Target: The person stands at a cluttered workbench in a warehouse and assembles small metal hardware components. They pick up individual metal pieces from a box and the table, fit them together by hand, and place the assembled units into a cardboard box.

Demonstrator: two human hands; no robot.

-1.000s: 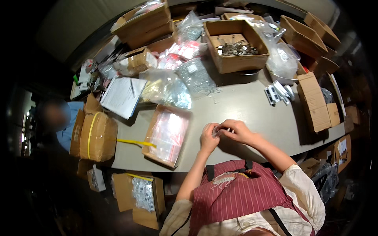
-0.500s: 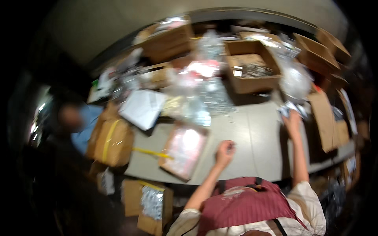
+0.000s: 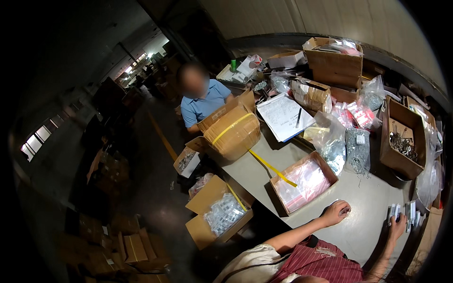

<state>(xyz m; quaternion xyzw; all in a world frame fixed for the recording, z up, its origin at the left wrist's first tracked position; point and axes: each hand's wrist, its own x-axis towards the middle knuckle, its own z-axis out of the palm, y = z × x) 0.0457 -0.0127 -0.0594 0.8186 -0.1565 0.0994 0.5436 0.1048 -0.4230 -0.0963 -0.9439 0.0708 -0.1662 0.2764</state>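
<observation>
My left hand (image 3: 336,213) rests on the grey table (image 3: 373,193) with its fingers curled closed. A small dark bit shows at its fingertips, too small to name. To the right, my right hand (image 3: 398,227) has its fingers closed on small white-and-grey packets (image 3: 394,211). More of these slim packets (image 3: 412,213) lie just beside it. Beyond my left hand is a shallow cardboard box (image 3: 302,184) holding clear plastic bags with red edges. A clear bag of small metal parts (image 3: 357,150) lies farther back on the table.
An open carton (image 3: 401,137) of metal parts stands at the right. A clipboard with paper (image 3: 285,115) and a taped carton (image 3: 233,134) with a yellow strap (image 3: 271,167) lie left. Below the table edge sits a carton of silvery packets (image 3: 224,214). A person (image 3: 203,104) in blue is beyond.
The view has swung left, bringing in the person and more floor. My right hand remains at the right with the pale packets, now seen sharply. My left hand stays curled.
</observation>
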